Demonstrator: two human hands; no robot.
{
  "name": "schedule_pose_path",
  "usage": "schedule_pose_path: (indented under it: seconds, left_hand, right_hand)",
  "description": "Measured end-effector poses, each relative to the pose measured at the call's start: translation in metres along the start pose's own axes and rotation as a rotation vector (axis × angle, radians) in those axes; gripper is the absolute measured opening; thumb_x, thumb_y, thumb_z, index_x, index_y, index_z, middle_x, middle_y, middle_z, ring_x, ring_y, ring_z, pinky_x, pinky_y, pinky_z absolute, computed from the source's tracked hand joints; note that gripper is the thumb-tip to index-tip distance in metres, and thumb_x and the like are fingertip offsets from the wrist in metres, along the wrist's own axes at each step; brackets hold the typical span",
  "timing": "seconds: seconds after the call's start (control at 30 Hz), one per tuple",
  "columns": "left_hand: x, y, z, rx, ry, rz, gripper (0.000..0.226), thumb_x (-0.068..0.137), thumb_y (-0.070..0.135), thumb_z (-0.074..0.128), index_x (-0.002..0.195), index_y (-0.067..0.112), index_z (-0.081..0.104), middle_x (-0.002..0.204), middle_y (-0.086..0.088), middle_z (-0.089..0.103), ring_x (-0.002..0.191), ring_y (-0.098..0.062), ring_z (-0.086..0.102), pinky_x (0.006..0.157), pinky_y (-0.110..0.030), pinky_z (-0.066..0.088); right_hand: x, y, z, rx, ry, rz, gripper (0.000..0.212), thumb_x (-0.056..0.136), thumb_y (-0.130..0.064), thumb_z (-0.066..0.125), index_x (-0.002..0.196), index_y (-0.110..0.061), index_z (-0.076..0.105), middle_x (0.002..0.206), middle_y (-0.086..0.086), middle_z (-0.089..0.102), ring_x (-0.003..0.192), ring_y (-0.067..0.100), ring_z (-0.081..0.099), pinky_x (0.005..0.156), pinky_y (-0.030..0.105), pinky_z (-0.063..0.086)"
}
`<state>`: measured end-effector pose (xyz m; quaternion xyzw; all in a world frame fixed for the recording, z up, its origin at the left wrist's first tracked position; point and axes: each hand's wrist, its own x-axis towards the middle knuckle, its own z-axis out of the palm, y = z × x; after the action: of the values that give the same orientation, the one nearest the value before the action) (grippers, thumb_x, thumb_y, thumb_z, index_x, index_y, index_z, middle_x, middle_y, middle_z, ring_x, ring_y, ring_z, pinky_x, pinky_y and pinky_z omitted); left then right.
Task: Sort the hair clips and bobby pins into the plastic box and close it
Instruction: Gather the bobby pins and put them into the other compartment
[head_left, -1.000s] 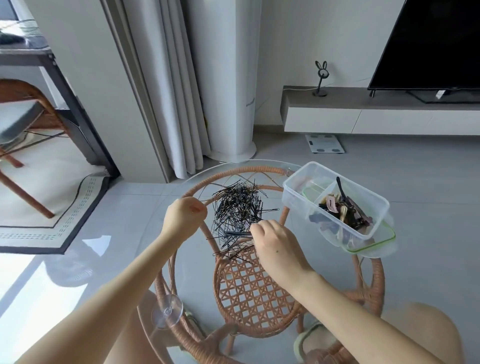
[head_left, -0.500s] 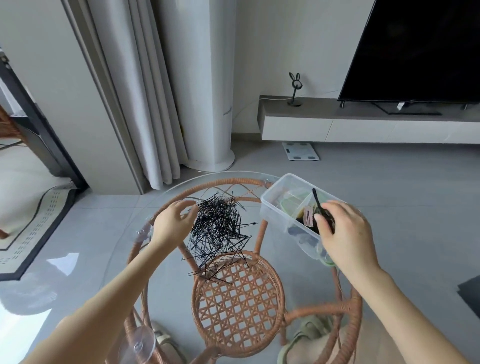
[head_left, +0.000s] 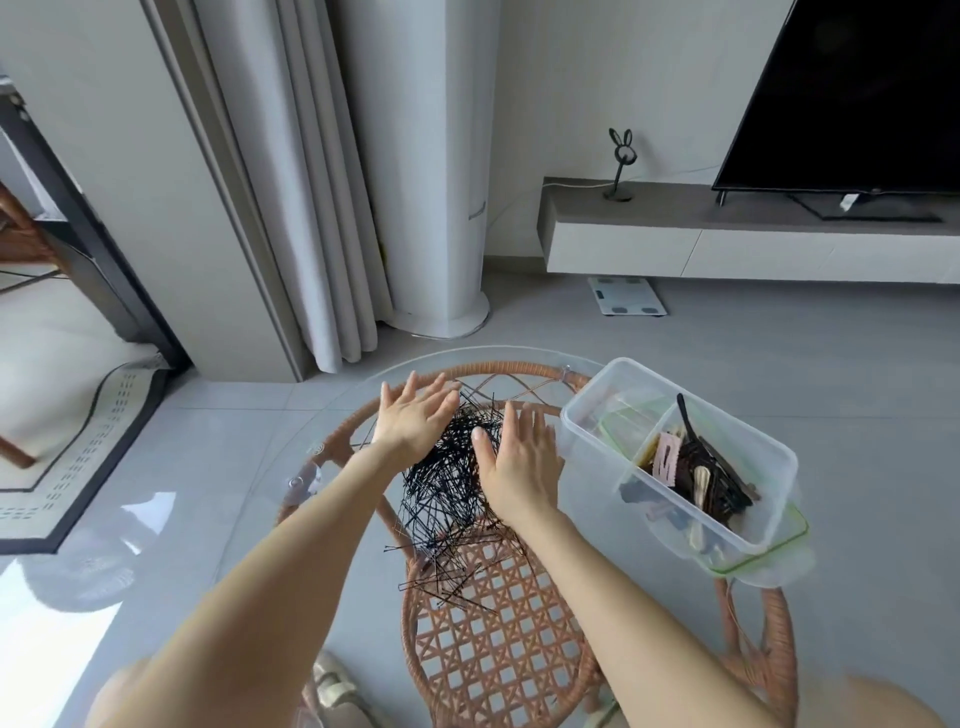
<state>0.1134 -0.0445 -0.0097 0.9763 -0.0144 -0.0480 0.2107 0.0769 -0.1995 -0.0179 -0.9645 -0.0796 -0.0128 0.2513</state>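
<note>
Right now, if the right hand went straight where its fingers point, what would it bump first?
Probably nothing: the right hand points between the bobby pins and the plastic box, over bare glass table to its far edge. Stray pins may lie there; depth is unclear.

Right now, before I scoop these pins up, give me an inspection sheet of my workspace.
Surface: round glass-topped rattan table, box at its right edge.
Job's things: bobby pins heaped loose on the glass; plastic box open, hair clips in its right compartment; green-edged lid beneath it.
Clutter: nothing seen.
Hands: left hand and right hand open, fingers straight, flanking the pile.
Cables: white cable on the shelf.
Surroundings: television, curtain, scale on the floor.
</note>
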Motion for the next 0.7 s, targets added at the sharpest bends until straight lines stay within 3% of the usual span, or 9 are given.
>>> schedule_pose_path:
  seconds: [0.2,0.27,0.43,0.57,0.7]
  left_hand:
    - [-0.004,0.000,0.005,-0.237,-0.011,0.058,0.041,0.100,0.031,0.025,0.140,0.028,0.036,0.153,0.000,0.027,0.145,-0.017,0.006,0.118,-0.036,-0.002]
    - [-0.019,0.002,0.004,-0.376,0.007,0.014,0.038,0.099,0.031,0.032,0.135,0.027,0.044,0.152,-0.002,0.029,0.145,-0.020,0.011,0.117,-0.036,0.007]
    - [-0.069,0.006,0.006,-0.618,0.024,0.014,0.034,0.097,0.026,0.040,0.124,0.015,0.059,0.135,-0.004,0.055,0.134,-0.017,0.039,0.115,-0.038,0.024]
    - [-0.102,0.014,0.010,-0.651,0.019,-0.007,0.032,0.097,0.025,0.041,0.119,0.015,0.063,0.128,-0.004,0.061,0.129,-0.015,0.045,0.112,-0.037,0.030]
    - [-0.126,0.024,0.003,-0.741,-0.049,-0.001,0.027,0.096,0.024,0.044,0.112,0.020,0.066,0.115,0.007,0.066,0.109,-0.006,0.058,0.097,-0.022,0.040]
  right_hand:
    - [0.035,-0.012,0.005,0.105,-0.133,-0.133,0.051,0.100,-0.034,0.027,0.145,-0.010,0.023,0.153,0.013,0.026,0.143,0.025,0.016,0.116,0.034,0.008]
    - [0.025,-0.009,-0.001,0.200,-0.154,-0.159,0.047,0.100,-0.028,0.031,0.143,-0.011,0.030,0.151,0.010,0.033,0.140,0.022,0.025,0.114,0.032,0.019]
    - [-0.027,0.006,-0.017,0.397,-0.148,-0.208,0.037,0.098,-0.019,0.038,0.132,-0.011,0.048,0.137,0.006,0.052,0.128,0.016,0.045,0.108,0.028,0.033]
    - [-0.065,0.006,-0.024,0.461,-0.127,-0.213,0.034,0.097,-0.014,0.040,0.127,-0.011,0.054,0.130,0.003,0.057,0.122,0.011,0.049,0.106,0.026,0.036]
    - [-0.089,0.006,-0.034,0.521,-0.213,-0.186,0.037,0.096,-0.020,0.044,0.133,-0.018,0.046,0.137,-0.001,0.051,0.126,0.006,0.043,0.104,0.017,0.030]
